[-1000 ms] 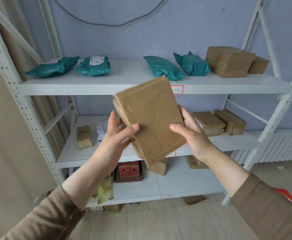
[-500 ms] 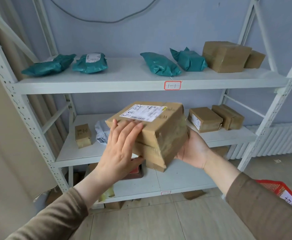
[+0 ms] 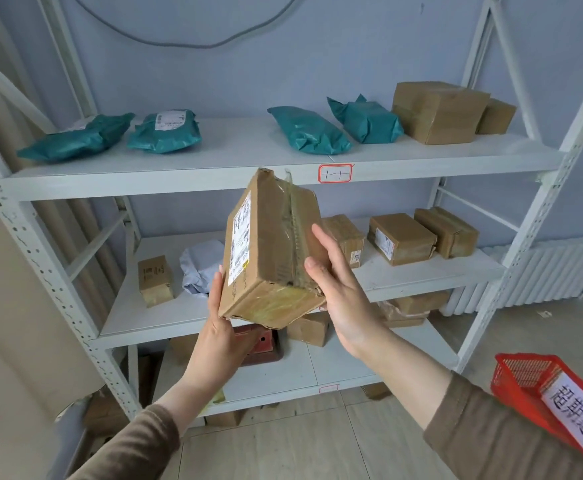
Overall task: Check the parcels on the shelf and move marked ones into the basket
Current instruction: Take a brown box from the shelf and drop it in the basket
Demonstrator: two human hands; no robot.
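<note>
Tilted upright since earlier, taped cardboard parcel [image 3: 269, 251] between both hands.

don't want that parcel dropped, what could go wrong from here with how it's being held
1. The brown box is tilted on a corner in mid-air, with the left hand under it and the right hand flat against its side; that loose grip could let it slip.
2. The red basket sits at the far right edge of view, so a blind reach might miss it.

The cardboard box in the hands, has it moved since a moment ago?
Yes. The cardboard box has tipped upright, its top now overlapping the upper shelf's front edge.
</note>
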